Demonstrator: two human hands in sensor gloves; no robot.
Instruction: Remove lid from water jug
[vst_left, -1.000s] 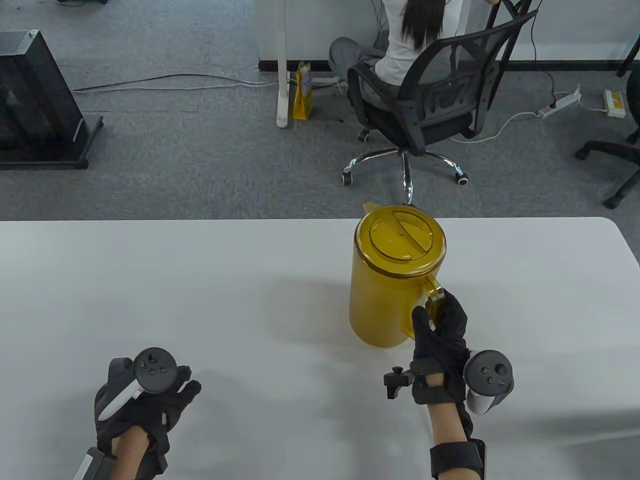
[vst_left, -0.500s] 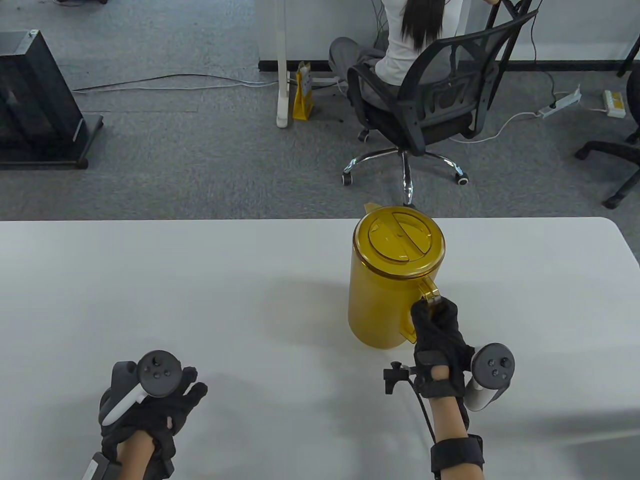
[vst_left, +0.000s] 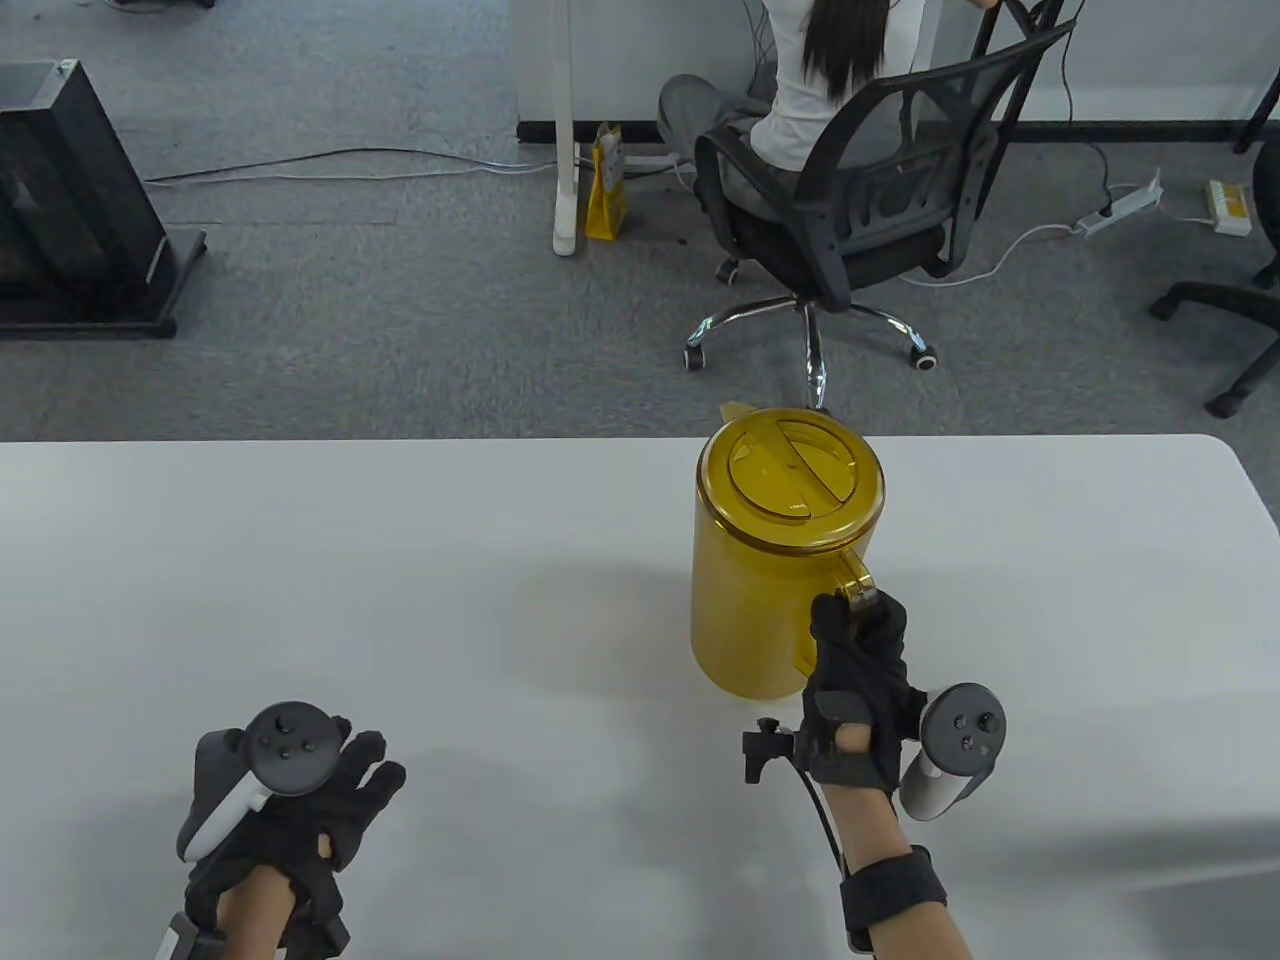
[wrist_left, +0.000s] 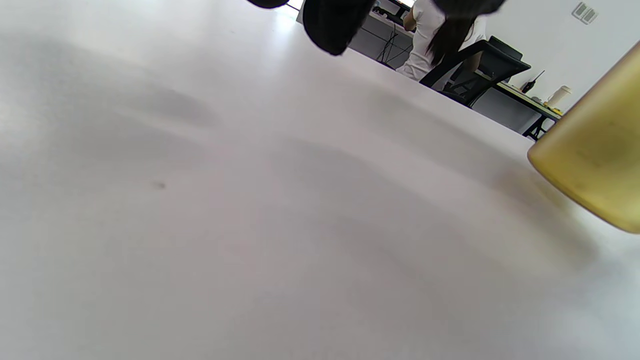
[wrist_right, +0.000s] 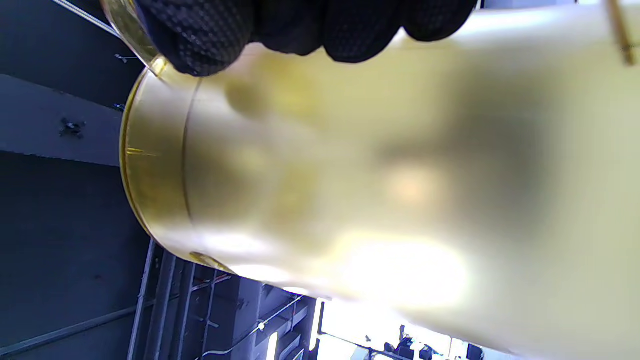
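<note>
The amber water jug (vst_left: 770, 590) stands on the counter (vst_left: 400, 560), lid (vst_left: 790, 468) still seated. The right hand (vst_left: 852, 690) grasps its handle (vst_left: 858, 583), steadying it; the left hand (vst_left: 290, 810), released and well left of the jug, must next reach the lid.

I take the jug (vst_left: 775, 570) as my landmark. It stands upright on the table (vst_left: 400, 560), toward the far edge and right of the middle. The lid (vst_left: 790, 470) sits on top of the jug. The handle (vst_left: 858, 585) faces me, on the jug's near right side, and my right hand (vst_left: 855, 680) is wrapped round it, just before the jug. My left hand (vst_left: 290, 800) lies well to the left of the jug and nearer to me, over the table. Behind the jug, beyond the table's far edge, an office chair (vst_left: 860, 200) stands on the floor with a person (vst_left: 800, 80) seated in it.
</note>
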